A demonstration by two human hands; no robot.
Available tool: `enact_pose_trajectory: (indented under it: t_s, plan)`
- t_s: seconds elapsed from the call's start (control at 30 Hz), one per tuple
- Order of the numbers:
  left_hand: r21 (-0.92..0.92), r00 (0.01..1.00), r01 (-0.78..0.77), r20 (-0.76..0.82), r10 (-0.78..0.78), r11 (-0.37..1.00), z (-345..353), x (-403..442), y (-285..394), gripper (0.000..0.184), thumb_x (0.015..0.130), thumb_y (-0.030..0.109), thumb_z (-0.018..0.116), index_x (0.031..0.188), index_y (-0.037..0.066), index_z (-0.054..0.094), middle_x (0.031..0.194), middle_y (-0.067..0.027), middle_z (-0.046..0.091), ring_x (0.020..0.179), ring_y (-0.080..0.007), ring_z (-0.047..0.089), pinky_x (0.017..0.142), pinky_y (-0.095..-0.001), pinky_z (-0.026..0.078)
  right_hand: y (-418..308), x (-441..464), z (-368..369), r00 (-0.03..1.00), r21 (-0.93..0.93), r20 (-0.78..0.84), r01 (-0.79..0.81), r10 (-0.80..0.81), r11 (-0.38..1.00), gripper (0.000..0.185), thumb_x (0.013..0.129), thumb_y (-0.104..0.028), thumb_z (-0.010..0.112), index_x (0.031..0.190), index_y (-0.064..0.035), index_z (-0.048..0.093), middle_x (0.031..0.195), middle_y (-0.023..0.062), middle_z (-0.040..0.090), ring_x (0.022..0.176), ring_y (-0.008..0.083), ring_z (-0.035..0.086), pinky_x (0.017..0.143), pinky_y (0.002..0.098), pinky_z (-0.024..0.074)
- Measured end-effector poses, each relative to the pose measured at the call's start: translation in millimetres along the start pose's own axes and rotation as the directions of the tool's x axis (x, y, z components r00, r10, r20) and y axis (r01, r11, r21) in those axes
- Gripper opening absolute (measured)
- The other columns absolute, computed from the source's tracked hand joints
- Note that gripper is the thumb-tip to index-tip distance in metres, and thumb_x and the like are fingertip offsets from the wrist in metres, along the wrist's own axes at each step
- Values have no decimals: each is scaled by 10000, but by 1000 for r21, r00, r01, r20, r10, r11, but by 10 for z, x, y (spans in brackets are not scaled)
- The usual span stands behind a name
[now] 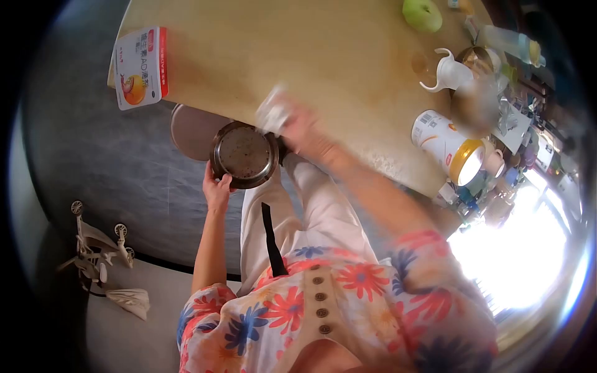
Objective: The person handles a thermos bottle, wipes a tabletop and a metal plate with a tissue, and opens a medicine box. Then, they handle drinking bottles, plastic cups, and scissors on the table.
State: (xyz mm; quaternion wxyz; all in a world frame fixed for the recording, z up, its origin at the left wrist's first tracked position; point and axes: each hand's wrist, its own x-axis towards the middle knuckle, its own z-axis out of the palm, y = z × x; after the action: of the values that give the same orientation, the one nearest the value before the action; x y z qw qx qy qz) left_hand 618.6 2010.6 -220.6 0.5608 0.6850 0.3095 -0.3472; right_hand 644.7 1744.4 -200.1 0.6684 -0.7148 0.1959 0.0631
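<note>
My left hand [217, 188] grips the lower left rim of a round metal pan [244, 155], held over my lap at the table's edge. Brown spots mark the pan's flat face. Above the tabletop, just up and right of the pan, my right hand [300, 127] is closed on a crumpled white cloth or tissue [272, 112], both smeared by motion. A dark part at the pan's right side is partly hidden below my right hand.
On the wooden table [249, 56] are a white and red box [140, 69] at left, a green apple [423, 15], a white and gold can [448, 147] and a white cup-like piece [449, 71] at right. A round stool seat [198, 132] shows behind the pan.
</note>
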Motion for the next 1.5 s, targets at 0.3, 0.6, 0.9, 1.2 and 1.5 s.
enact_pose_trajectory:
  t_s: [0.3, 0.6, 0.9, 1.2, 1.5]
  plan:
    - [8, 999, 8, -33, -8, 1000, 28, 17, -73, 589, 751, -35, 534, 1297, 111, 371, 912, -55, 537, 631, -97, 548, 422, -223, 459, -370, 1676, -1489, 926, -808, -292, -104, -240, 579, 192, 764, -128, 552, 933, -36, 541, 783, 150, 610, 714, 249, 596, 641, 362, 483]
    - [-10, 999, -4, -38, 3, 1000, -227, -95, 166, 583, 744, -49, 527, 1291, 92, 382, 895, -46, 544, 568, -90, 535, 405, -206, 427, -174, -150, 615, 958, -459, 279, 188, -60, 868, 211, 673, -25, 573, 867, -106, 585, 862, 96, 597, 850, 262, 586, 764, 384, 462]
    - [142, 991, -95, 109, 80, 985, -196, -504, 1415, 570, 728, -13, 544, 1278, 62, 413, 911, -1, 557, 635, -54, 515, 431, -179, 382, 260, 224, -1045, 938, -751, -304, -127, -169, 648, 259, 687, -52, 556, 939, -104, 526, 873, 135, 569, 815, 332, 561, 664, 427, 455]
    - [125, 889, -450, 160, 429, 884, 1303, 658, 2399, 512, 716, 56, 601, 1209, 22, 469, 801, -43, 578, 565, -117, 555, 447, -212, 483, 242, 256, -995, 908, -823, -270, -45, -320, 566, 253, 675, -98, 599, 912, -90, 511, 860, 134, 550, 788, 333, 547, 647, 442, 446]
    - [137, 837, -535, 222, 501, 833, 1617, 1169, 2574, 408, 753, 112, 648, 1127, 0, 527, 796, -54, 554, 644, -119, 545, 460, -240, 503, 277, 267, -901, 877, -823, -391, -199, -278, 532, 237, 657, -157, 610, 858, -97, 500, 810, 124, 533, 751, 316, 549, 624, 446, 427]
